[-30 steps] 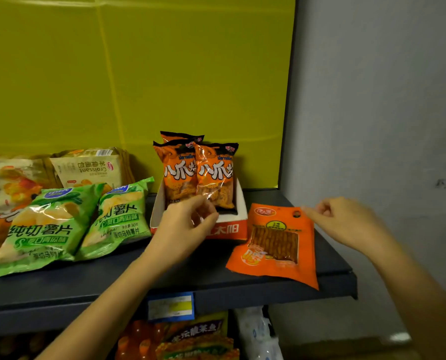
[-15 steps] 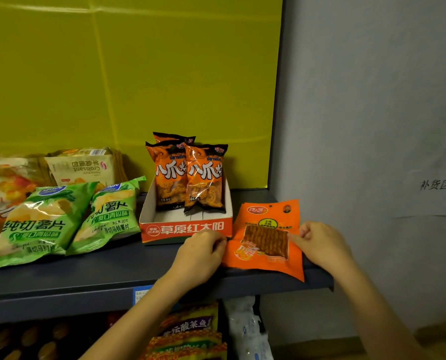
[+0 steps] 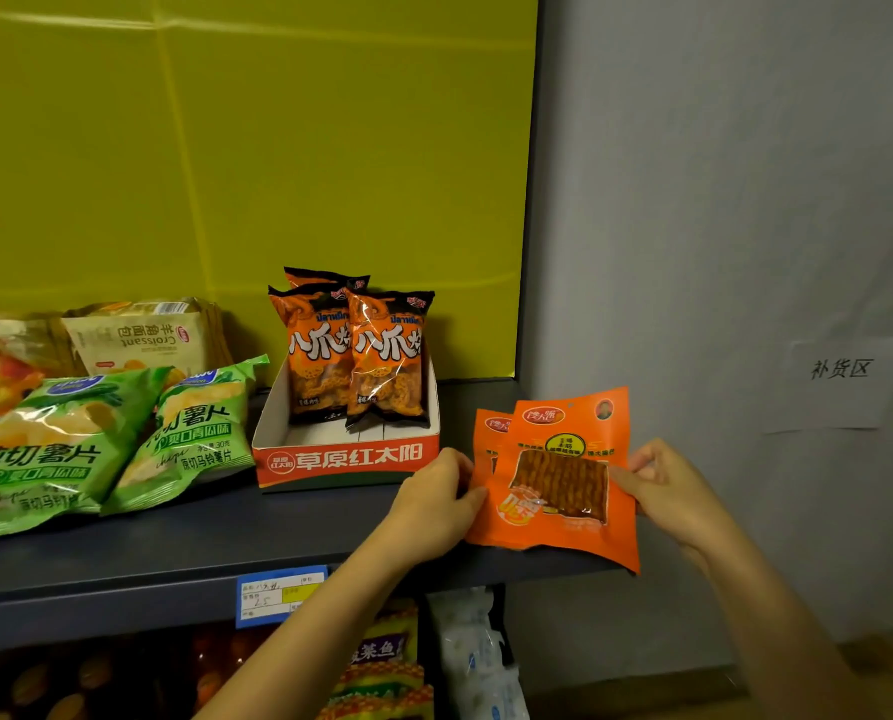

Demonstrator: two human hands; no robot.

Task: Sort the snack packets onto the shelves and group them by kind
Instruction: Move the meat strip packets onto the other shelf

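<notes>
**Orange packets held at the right end of the shelf**

Yellow-green panelling backs a dark grey shelf [image 3: 184, 543], and a pale grey wall closes it off on the right, carrying a paper sign [image 3: 844, 381] with dark characters.

Both hands hold a flat orange packet [image 3: 563, 480] with a clear window showing brown strips. It stands tilted up at the shelf's near right corner, its lower right corner jutting past the front edge. A second orange packet [image 3: 488, 439] of the same kind peeks out behind it on the left. The left hand [image 3: 434, 504] grips the left edge, fingers curled together on the packets. The right hand [image 3: 667, 491] pinches the right edge, thumb on the front face and fingers behind. Whether each hand holds one packet or both cannot be told.

Just left of the hands sits a red and white display carton [image 3: 348, 459], open at the top. Three orange and black snack bags [image 3: 353, 356] stand upright at its far end; the near part of the carton is bare.

Further left, two green crisp bags [image 3: 122, 444] lie slanted and overlapping. Behind them, against the back panel, leans a cream croissant packet [image 3: 142, 340], seen upside down, and a further packet [image 3: 2, 366] at the far left is cut off by the frame.

A blue price label [image 3: 280, 595] is fixed to the shelf's front edge. Below it, a lower shelf holds more packets [image 3: 382, 662], dim and partly hidden by the arms.
</notes>
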